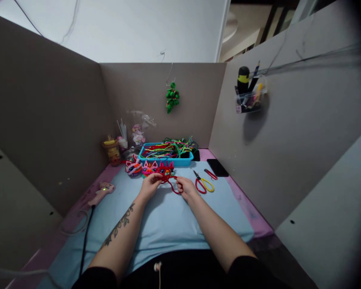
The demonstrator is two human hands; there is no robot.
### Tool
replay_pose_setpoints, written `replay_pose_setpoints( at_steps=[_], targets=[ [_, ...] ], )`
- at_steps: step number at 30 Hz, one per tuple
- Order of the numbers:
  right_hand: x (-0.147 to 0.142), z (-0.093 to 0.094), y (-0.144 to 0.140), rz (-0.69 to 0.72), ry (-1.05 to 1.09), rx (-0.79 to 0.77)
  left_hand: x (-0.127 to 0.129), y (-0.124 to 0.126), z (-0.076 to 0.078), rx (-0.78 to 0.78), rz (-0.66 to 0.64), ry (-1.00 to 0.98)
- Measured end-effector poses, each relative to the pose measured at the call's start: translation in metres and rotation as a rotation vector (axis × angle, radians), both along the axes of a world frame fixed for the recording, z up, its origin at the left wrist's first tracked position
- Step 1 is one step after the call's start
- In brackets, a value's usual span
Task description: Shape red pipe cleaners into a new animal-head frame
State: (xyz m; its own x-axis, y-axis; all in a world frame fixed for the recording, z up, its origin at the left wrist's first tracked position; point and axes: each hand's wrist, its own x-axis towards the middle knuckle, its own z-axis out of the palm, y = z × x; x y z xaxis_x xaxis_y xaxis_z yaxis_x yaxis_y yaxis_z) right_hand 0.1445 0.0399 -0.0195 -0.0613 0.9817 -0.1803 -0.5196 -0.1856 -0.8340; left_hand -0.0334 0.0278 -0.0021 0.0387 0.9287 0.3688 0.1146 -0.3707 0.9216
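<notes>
Seemingly light and easily bent, the red pipe cleaner point(172, 182) lies mid-surface, just near of the blue tray point(165, 161). Left hand point(150, 185) and right hand point(186, 188) each pinch it shut at one end, the sensible places to grip; scissors point(203, 184) lie right.

The red pipe cleaner point(172, 182) I'm working is a thin fuzzy strand, bent rather than straight. Its far end sits pinched at my left hand point(151, 185), just in front of the blue tray point(165, 161). From there it sags into a loose loop that curves toward me and comes up again at my right hand point(186, 188), slightly off the light blue mat point(168, 220).
</notes>
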Motion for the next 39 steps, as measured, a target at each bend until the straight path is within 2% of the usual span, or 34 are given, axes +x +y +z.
replay_pose_setpoints(
  at_steps=[7,14,18,26,28,29,31,33,35,37,39],
  targets=[
    [0.013,0.008,0.001,0.159,-0.018,-0.120,-0.002,0.000,0.000,0.045,-0.046,0.028],
    [0.023,0.018,0.001,0.305,-0.107,-0.224,-0.002,-0.004,0.003,0.025,-0.197,0.023],
    [0.017,0.020,-0.007,0.350,-0.155,-0.165,-0.001,-0.006,0.005,-0.016,-0.227,-0.023],
    [0.001,0.012,-0.016,0.552,-0.277,0.108,0.005,-0.009,0.004,-0.081,-0.197,-0.009],
    [0.000,0.010,-0.014,0.508,-0.274,0.129,0.005,-0.007,0.004,-0.086,-0.136,-0.035],
    [0.000,0.011,-0.013,0.438,-0.277,0.141,0.005,-0.006,0.003,-0.082,-0.095,-0.061],
    [0.002,0.012,-0.010,0.213,-0.306,0.206,0.003,-0.002,0.002,-0.080,-0.001,-0.130],
    [0.006,0.014,-0.010,-0.028,-0.389,0.363,0.000,0.002,0.001,-0.084,0.098,-0.210],
    [0.008,0.017,-0.014,-0.203,-0.543,0.565,-0.003,0.006,-0.001,-0.093,0.182,-0.286],
    [0.007,0.018,-0.023,-0.289,-0.740,0.759,-0.005,0.009,-0.003,-0.107,0.241,-0.361],
    [0.001,0.018,-0.033,-0.263,-0.927,0.941,-0.006,0.011,-0.005,-0.139,0.269,-0.448]
  ],
)
